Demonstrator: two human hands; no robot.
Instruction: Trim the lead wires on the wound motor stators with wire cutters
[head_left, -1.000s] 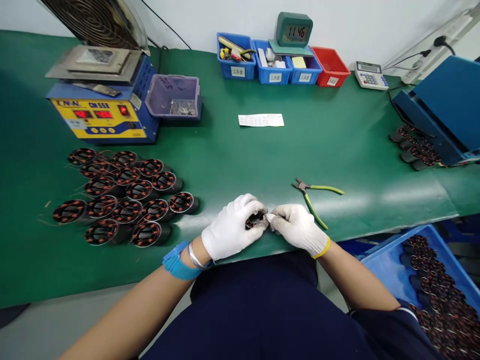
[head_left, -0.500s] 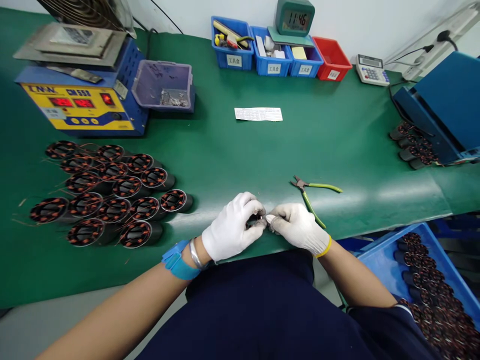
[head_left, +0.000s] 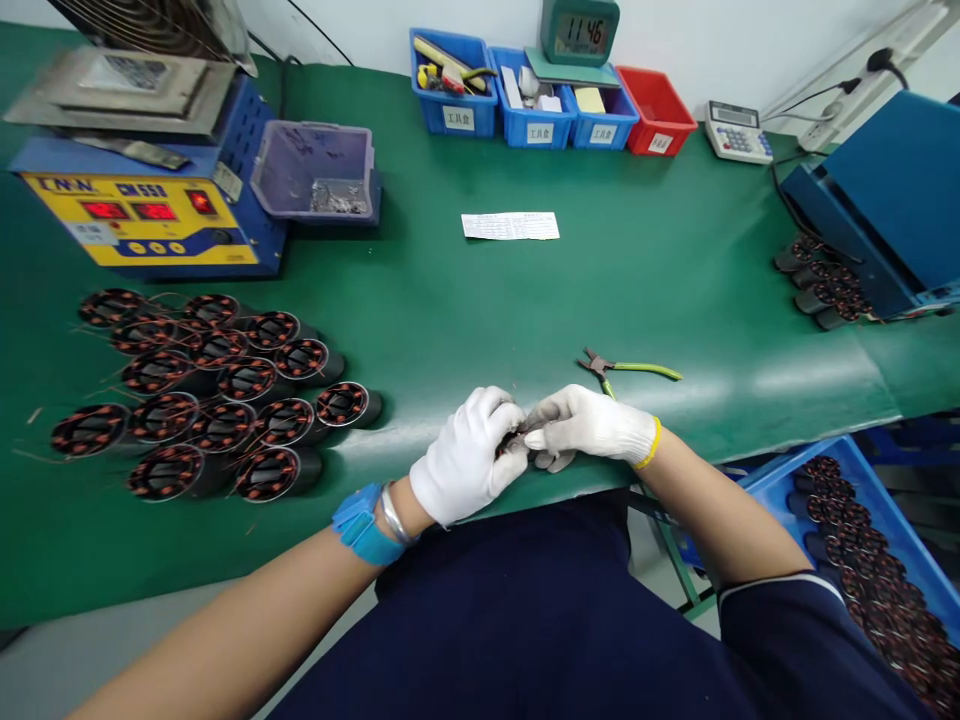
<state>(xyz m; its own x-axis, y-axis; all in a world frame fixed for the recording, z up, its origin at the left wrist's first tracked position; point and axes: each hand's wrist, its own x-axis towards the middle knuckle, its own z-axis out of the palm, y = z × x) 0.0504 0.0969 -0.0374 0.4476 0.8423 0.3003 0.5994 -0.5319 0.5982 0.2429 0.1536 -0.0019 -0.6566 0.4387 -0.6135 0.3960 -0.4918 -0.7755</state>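
My left hand (head_left: 474, 452), in a white glove, is closed around a small dark part, mostly hidden by the fingers. What shows of it, dark with a hint of copper red, looks like one of the wound motor stators (head_left: 341, 404) standing on the left of the table. My right hand (head_left: 589, 428), gloved with a yellow cuff edge, meets it at the part's right side. Its thumb and fingers are pressed together there; what they pinch is too small to make out. Just beyond the right hand lie green-handled cutting pliers (head_left: 600, 366), their jaws apart.
At the back left stand a blue-and-yellow machine (head_left: 150, 215) and a purple bin (head_left: 315, 170) with small metal pieces. Blue tool bins (head_left: 459, 115), a red bin (head_left: 660, 125) and a clock (head_left: 581, 35) line the wall. A paper slip (head_left: 510, 226) lies mid-table. Right, a blue crate (head_left: 780, 490) holds many stators.
My right hand has turned and moved slightly up and left, its fingers now over the part's right side and covering more of the pliers' handle. The left hand stays closed around the part.
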